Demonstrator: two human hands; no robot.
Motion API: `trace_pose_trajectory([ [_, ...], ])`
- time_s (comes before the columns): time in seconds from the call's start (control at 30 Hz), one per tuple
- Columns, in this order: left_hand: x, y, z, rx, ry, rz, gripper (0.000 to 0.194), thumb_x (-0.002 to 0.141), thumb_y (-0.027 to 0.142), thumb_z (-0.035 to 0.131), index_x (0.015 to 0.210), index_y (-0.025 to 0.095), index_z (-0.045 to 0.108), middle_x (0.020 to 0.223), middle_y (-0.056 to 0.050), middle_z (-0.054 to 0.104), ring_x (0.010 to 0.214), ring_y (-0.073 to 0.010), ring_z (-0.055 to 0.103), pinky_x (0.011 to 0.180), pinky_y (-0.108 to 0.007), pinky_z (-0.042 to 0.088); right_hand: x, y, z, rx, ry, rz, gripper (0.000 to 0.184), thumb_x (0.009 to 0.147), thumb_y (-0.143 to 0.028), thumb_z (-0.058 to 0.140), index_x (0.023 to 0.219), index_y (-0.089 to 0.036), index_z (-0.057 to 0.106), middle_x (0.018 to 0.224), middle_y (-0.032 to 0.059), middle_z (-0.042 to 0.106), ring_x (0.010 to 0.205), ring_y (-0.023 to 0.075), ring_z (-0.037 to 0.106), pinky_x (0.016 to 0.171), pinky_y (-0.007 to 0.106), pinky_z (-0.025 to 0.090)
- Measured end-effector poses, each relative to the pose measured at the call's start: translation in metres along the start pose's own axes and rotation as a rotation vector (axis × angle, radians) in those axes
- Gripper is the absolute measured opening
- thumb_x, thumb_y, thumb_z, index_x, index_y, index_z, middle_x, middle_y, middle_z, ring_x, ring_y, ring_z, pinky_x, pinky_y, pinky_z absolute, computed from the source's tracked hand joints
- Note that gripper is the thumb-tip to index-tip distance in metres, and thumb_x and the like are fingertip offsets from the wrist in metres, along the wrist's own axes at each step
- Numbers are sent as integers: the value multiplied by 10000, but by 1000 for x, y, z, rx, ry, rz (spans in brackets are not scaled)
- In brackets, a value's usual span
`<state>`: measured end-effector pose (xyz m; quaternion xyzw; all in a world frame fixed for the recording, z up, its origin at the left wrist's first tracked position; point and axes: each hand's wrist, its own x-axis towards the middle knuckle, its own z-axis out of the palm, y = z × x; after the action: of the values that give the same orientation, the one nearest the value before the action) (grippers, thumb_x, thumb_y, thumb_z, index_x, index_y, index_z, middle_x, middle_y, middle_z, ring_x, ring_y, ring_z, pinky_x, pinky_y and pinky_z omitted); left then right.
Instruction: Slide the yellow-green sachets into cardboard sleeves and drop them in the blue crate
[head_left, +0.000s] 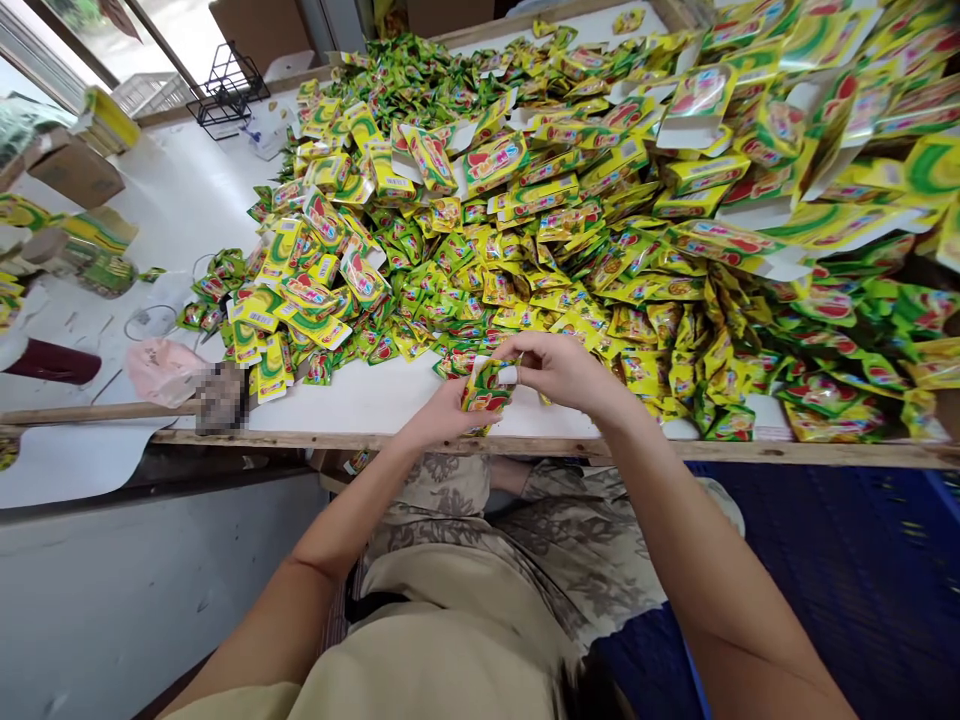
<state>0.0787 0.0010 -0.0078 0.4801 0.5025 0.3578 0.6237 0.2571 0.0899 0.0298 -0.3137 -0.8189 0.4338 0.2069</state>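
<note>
A carton [481, 398] is gripped by the left hand [441, 413] and seemingly filled by the right hand [561, 370], whose grip cannot be told; steady support is called for next.

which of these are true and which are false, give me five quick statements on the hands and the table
1. The left hand holds a small printed pack. True.
2. The right hand is far from that pack. False: its fingers are right at the pack.
3. A black wire rack stands toward the table's left side. True.
4. The heaped cartons are plain white outside. False: they are printed, mostly yellow and green.
5. A wooden strip runs along the near edge. True.
</note>
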Motion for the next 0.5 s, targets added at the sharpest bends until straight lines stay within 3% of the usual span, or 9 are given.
trace_pose_trajectory([
  [0.07,2,-4,3,-149,59,-2,479,614,334,846,994,125,642,924,-83,721,917,-229,671,877,-383,502,0,0,7,-49,103,31,127,792,-225,613,898,-170,656,737,-2,611,530,97,445,545,240,339],
  [0.13,3,-7,7,-251,101,-6,519,596,345,863,1013,127,646,949,-95,730,921,-231,683,899,-400,502,-4,-3,14,-164,251,1,135,787,-197,608,914,-171,644,864,38,633,592,110,491,590,252,378],
  [0.2,3,-8,8,-298,112,-18,508,593,350,865,999,129,655,947,-88,734,894,-222,689,899,-402,506,-10,-8,19,-277,320,-52,148,819,-165,563,935,-188,653,961,66,642,699,139,554,656,265,417],
  [0.33,1,-6,9,-297,134,-21,457,594,346,865,947,136,665,896,-55,729,843,-198,679,872,-374,511,-15,-17,23,-408,276,-91,247,867,-124,495,995,-215,686,1017,77,658,885,181,616,715,269,445],
  [0.5,2,-3,10,-265,136,-8,452,578,375,867,900,145,650,832,-32,703,826,-195,657,819,-345,507,-7,-26,15,-546,119,-50,282,856,-113,487,974,-221,719,994,67,676,833,182,618,643,267,402],
])
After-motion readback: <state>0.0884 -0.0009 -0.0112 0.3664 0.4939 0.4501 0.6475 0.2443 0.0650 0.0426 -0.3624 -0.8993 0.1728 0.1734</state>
